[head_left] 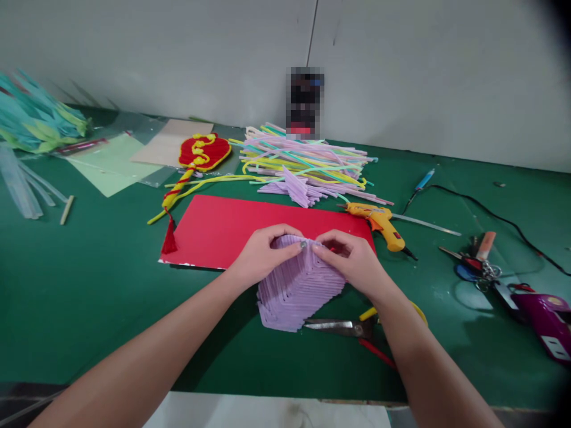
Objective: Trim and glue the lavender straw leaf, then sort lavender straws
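A lilac ribbed piece [298, 288], made of rows of bent pipe cleaners, is held up between both hands over the near edge of a red board [214, 232]. My left hand [263, 252] pinches its top edge, thumb in front and fingers behind. Close beside it, my right hand [345, 255] grips the same edge with thumb and fingers. The fingers behind the piece are partly hidden. Scissors [343, 328] with red and yellow handles lie just below the piece, partly covered by my right forearm.
Behind the board lies a pile of coloured pipe cleaners [303, 157] with short lilac ones [294, 189]. A yellow glue gun [379, 223] rests at the board's right, keys [479, 267] and a purple tool [542, 318] further right. A red fan-shaped ornament [205, 151] sits left.
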A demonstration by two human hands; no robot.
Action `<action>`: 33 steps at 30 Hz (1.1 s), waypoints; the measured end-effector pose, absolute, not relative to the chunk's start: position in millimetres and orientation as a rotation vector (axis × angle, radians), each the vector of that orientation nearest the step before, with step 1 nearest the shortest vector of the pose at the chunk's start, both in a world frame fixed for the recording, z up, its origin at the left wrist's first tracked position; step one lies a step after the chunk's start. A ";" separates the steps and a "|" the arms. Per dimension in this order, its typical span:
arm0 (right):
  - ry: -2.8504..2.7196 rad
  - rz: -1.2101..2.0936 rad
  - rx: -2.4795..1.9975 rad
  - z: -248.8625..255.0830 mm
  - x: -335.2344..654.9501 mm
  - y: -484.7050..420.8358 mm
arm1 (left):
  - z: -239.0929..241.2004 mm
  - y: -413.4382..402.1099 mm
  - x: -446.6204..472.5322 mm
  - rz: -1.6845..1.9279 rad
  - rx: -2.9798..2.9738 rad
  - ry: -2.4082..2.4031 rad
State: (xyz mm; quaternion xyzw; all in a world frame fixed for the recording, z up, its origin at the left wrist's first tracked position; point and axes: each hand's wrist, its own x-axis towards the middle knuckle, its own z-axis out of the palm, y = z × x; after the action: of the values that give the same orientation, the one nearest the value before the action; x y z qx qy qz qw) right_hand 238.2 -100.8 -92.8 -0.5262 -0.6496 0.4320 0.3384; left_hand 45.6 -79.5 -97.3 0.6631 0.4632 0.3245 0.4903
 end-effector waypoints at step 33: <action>-1.687 1.123 -1.368 -92.6 237.6 -101.1 | -98.5 -78.4 45.4 0.792 1.607 1.109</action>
State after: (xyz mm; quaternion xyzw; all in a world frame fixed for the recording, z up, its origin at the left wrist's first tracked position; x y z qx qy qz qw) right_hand 237.6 -101.1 -92.6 -0.5259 -0.6484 0.4317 0.3415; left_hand 45.4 -78.4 -98.5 0.6629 0.4573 0.3267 0.4946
